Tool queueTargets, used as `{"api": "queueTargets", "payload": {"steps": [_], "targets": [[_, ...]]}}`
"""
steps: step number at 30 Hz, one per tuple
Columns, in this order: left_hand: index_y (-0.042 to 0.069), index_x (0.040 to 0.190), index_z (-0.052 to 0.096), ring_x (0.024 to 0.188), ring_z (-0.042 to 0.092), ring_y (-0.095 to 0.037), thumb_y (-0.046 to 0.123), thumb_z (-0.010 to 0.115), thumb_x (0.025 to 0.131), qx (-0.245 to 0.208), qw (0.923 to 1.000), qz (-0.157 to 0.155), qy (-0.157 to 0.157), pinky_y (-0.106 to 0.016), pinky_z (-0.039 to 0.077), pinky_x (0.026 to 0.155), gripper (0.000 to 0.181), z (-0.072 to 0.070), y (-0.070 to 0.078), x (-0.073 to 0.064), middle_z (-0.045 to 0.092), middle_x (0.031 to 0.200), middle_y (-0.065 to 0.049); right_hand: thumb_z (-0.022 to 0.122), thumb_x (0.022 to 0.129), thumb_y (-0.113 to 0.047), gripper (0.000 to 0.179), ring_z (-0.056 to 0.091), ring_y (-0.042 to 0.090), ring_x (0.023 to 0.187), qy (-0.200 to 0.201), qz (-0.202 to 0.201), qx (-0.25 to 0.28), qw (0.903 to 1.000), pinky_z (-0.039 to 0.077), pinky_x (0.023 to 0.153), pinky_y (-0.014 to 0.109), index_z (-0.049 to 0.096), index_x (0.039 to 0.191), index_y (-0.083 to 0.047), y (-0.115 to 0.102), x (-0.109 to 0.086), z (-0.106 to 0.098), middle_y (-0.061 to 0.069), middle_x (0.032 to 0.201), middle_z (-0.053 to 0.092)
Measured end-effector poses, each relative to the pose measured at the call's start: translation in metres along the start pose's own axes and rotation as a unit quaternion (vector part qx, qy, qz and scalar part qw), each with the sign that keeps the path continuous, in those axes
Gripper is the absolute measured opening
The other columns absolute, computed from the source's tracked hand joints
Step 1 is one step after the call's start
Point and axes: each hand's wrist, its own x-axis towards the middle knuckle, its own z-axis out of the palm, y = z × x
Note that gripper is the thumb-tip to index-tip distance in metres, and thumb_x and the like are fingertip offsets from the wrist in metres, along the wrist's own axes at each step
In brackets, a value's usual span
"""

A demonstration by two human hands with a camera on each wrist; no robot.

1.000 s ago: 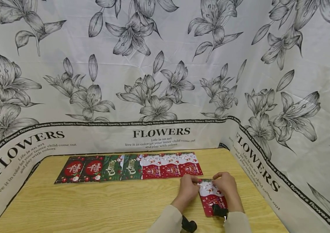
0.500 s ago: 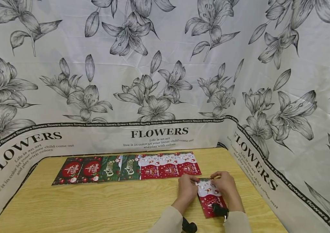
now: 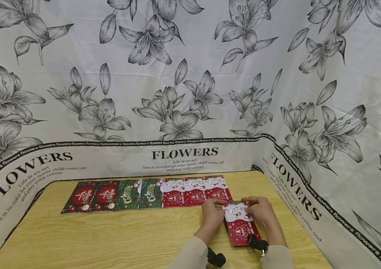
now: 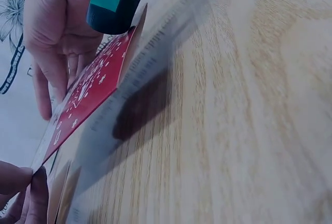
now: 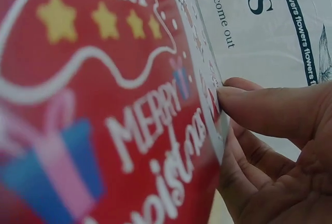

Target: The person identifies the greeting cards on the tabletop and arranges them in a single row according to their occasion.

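Note:
Both hands hold a red-and-white Christmas card (image 3: pixel 240 226) by its far corners, at the right side of the table. My left hand (image 3: pixel 213 215) pinches the far left corner between thumb and finger. At the far right corner, my right hand (image 3: pixel 263 212) pinches the edge, its thumb on the printed face in the right wrist view. A shadow lies under the tilted card (image 4: pixel 96 86) in the left wrist view. Just beyond my left fingers is the last red-and-white card (image 3: pixel 216 189) of a row, with the same print.
The row continues leftward along the back of the wooden table (image 3: pixel 109 239): more red-and-white cards (image 3: pixel 175 192), two green cards (image 3: pixel 150 193) and two dark cards with red circles (image 3: pixel 80 196). Flower-printed cloth (image 3: pixel 190 160) walls the back and sides. Black wrist devices (image 3: pixel 216 257) hang below the sleeves.
Both hands and the card have shifted slightly away from the body and to the left, closer to the row's right end. The row has stayed as it was.

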Motion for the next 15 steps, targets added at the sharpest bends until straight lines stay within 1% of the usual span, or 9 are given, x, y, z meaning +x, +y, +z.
{"api": "queueTargets", "payload": {"steps": [3,7,9,11,15], "targets": [[0.004,0.091,0.083,0.064,0.062,-0.005,-0.024,0.06,0.07,-0.009,0.9999,0.004,0.002,-0.021,0.052,0.056,0.042,0.0,-0.001,0.0002,0.074,0.088,-0.001,0.07,0.088,0.008,0.04,0.057,0.035,0.106,0.006,0.002,0.011,0.9999,0.046,0.078,0.033,0.073,0.127,0.002,-0.0012,-0.0005,0.0001,0.019,0.109,0.067],[0.003,0.092,0.081,0.068,0.066,-0.01,-0.023,0.066,0.073,-0.025,0.9996,0.015,0.001,-0.022,0.055,0.059,0.036,-0.0005,-0.0015,-0.0014,0.075,0.092,-0.002,0.071,0.09,0.007,0.04,0.056,0.039,0.115,0.026,0.0,0.033,0.9991,0.047,0.082,0.032,0.071,0.13,0.002,-0.0017,-0.0009,0.0,0.021,0.113,0.068],[0.002,0.091,0.08,0.068,0.065,-0.012,-0.022,0.068,0.072,-0.034,0.9993,0.016,-0.005,-0.022,0.055,0.06,0.033,-0.0011,-0.0007,-0.0028,0.073,0.088,-0.004,0.072,0.09,0.006,0.041,0.055,0.04,0.119,0.035,-0.004,0.047,0.9983,0.047,0.083,0.032,0.07,0.131,0.003,-0.0018,-0.0014,-0.0006,0.021,0.114,0.068],[0.001,0.088,0.079,0.067,0.064,-0.01,-0.022,0.069,0.071,-0.032,0.9991,0.023,-0.014,-0.022,0.055,0.06,0.031,-0.0012,-0.0001,-0.0045,0.071,0.084,-0.003,0.072,0.09,0.005,0.042,0.053,0.04,0.122,0.047,-0.002,0.06,0.9971,0.045,0.084,0.031,0.069,0.132,0.003,-0.0022,-0.0021,-0.0014,0.021,0.116,0.067],[0.002,0.087,0.079,0.064,0.06,-0.006,-0.022,0.073,0.073,-0.032,0.9985,0.013,-0.043,-0.022,0.054,0.059,0.029,-0.0007,0.0015,-0.0091,0.068,0.079,-0.001,0.071,0.091,0.005,0.043,0.051,0.039,0.123,0.08,0.004,0.085,0.9931,0.044,0.086,0.029,0.068,0.133,0.003,-0.0019,-0.0021,-0.0024,0.024,0.12,0.064]]}}
